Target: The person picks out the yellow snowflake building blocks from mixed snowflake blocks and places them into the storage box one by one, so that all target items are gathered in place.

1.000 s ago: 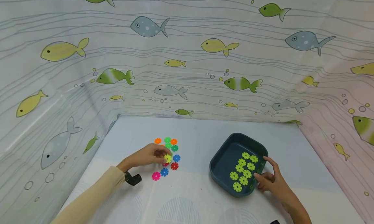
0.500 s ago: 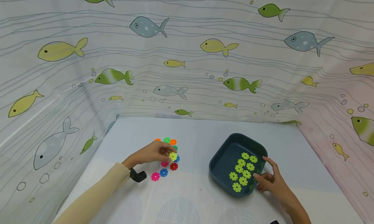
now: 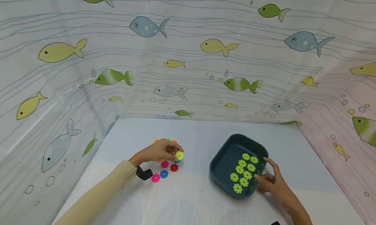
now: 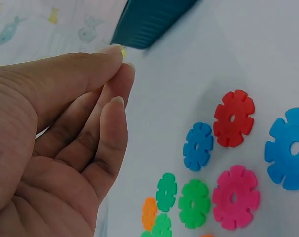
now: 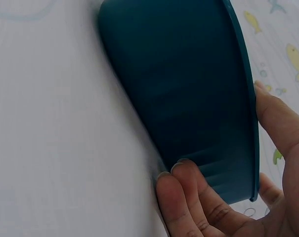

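Note:
My left hand [image 3: 160,150] pinches a yellow flower-shaped notched disc [image 3: 179,155] between thumb and fingertips, raised above the loose discs. In the left wrist view only a yellow sliver of that disc [image 4: 123,53] shows past the thumb tip. At the right, my right hand [image 3: 275,183] grips the side of a dark teal square tub [image 3: 224,156]. Its fingers [image 5: 189,182] press the outer wall while another fingertip touches the rim. Several yellow discs [image 3: 243,182] lie inside, toward the tub's right side.
Loose discs lie below and around my left hand: red [image 4: 234,118], blue [image 4: 197,146], pink [image 4: 235,197], green [image 4: 193,203] and orange [image 4: 149,214]. My left hand hides some in the head view. A fish-printed sheet [image 3: 194,75] walls the white table [image 3: 194,140] behind and on both sides.
My left hand has moved right with the yellow disc, away from where it was among the loose discs. The right hand and the tub have stayed in place.

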Tool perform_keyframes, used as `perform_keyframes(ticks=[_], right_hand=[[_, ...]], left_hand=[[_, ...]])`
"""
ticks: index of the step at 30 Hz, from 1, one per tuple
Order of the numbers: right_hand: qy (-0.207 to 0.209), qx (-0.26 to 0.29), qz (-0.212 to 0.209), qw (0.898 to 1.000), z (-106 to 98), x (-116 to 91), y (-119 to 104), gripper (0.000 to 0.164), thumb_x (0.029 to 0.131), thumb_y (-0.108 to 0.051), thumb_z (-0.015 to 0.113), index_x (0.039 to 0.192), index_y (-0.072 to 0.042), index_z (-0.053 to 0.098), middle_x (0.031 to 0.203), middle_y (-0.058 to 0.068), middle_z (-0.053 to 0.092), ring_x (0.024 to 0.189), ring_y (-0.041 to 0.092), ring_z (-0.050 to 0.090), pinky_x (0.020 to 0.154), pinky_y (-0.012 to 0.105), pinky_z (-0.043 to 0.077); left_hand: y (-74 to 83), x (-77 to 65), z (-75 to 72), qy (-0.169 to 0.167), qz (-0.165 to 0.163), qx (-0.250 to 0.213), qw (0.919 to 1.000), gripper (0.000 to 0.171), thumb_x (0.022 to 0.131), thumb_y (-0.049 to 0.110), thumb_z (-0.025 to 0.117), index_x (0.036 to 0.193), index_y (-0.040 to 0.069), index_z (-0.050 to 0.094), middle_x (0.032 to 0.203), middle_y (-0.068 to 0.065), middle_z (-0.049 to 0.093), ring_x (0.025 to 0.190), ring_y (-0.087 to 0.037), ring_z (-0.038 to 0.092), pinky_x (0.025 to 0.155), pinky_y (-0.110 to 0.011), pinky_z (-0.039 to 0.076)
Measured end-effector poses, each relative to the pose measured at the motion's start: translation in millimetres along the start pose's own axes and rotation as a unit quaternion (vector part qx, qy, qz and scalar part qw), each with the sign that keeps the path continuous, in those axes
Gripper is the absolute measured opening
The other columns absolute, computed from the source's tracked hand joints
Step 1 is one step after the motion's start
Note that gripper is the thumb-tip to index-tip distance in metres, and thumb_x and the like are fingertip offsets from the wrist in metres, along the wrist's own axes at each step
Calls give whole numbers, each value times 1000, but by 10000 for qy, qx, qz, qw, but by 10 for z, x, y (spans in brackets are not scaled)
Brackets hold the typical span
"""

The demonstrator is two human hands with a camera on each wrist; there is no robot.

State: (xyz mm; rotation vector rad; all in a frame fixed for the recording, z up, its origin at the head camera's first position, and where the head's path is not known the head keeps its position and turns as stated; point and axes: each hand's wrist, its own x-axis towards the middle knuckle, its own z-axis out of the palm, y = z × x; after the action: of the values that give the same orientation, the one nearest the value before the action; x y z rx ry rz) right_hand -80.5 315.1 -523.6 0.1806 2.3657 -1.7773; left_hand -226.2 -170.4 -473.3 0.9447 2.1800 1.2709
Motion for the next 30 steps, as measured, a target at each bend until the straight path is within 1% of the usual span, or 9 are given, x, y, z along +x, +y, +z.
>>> perform_keyframes(ticks=[5, 7, 12, 13, 17, 20, 25, 30], right_hand=[[50, -49, 45, 10000, 8, -5, -18, 94, 100, -27, 70, 161, -38, -1, 100, 16, 67, 81, 32, 67, 73, 40, 59], [64, -68, 57, 9999, 12, -7, -23, 93, 100, -27, 70, 161, -38, -1, 100, 15, 68, 81, 32, 67, 73, 40, 59], [60, -54, 34, 10000, 12, -10, -28, 93, 100, -27, 70, 160, -39, 0, 100, 16, 68, 81, 32, 67, 73, 40, 59], [56, -51, 23, 10000, 12, -11, -26, 93, 100, -27, 70, 160, -39, 0, 100, 16, 68, 81, 32, 67, 73, 40, 59], [57, -19, 1, 10000, 15, -11, -25, 92, 100, -27, 70, 160, -38, 1, 100, 16, 67, 82, 32, 67, 73, 40, 59], [56, 2, 6, 10000, 16, -14, -24, 91, 100, -27, 70, 160, -38, 1, 100, 16, 67, 82, 32, 67, 73, 40, 59], [61, -36, 30, 10000, 18, -24, -25, 92, 101, -27, 69, 160, -38, 0, 100, 16, 67, 81, 31, 66, 73, 40, 59], [66, -31, 10, 10000, 20, -26, -46, 91, 100, -28, 70, 160, -38, 1, 99, 16, 67, 82, 32, 67, 73, 40, 59]], left_hand=[[81, 93, 5, -156, 254, -23, 9996, 36, 95, 17, 77, 127, 4, 69, 107, -4, 72, 98, -26, 67, 83, -33, 59], [123, 131, 11, -221, 293, -7, 9993, 35, 95, 14, 76, 127, 4, 69, 107, -3, 72, 98, -25, 67, 84, -34, 59], [202, 212, 43, -353, 376, 204, 9985, 33, 96, 13, 74, 127, 4, 70, 110, 1, 72, 99, -22, 67, 87, -34, 58], [208, 229, 50, -372, 405, 260, 9982, 34, 96, 13, 74, 128, 3, 69, 111, 2, 72, 100, -21, 67, 87, -33, 58], [249, 291, 76, -391, 439, 451, 9973, 33, 96, 15, 74, 127, 5, 70, 112, 4, 72, 100, -18, 67, 89, -32, 58], [283, 345, 97, -414, 452, 510, 9968, 31, 96, 14, 74, 126, 7, 71, 112, 4, 72, 100, -18, 68, 89, -31, 57], [332, 455, 139, -519, 575, 526, 9956, 31, 97, 13, 73, 127, 7, 70, 112, 4, 71, 99, -17, 68, 90, -31, 57], [375, 558, 179, -648, 700, 410, 9946, 29, 98, 13, 72, 126, 10, 70, 110, 4, 72, 98, -18, 68, 90, -33, 57]])
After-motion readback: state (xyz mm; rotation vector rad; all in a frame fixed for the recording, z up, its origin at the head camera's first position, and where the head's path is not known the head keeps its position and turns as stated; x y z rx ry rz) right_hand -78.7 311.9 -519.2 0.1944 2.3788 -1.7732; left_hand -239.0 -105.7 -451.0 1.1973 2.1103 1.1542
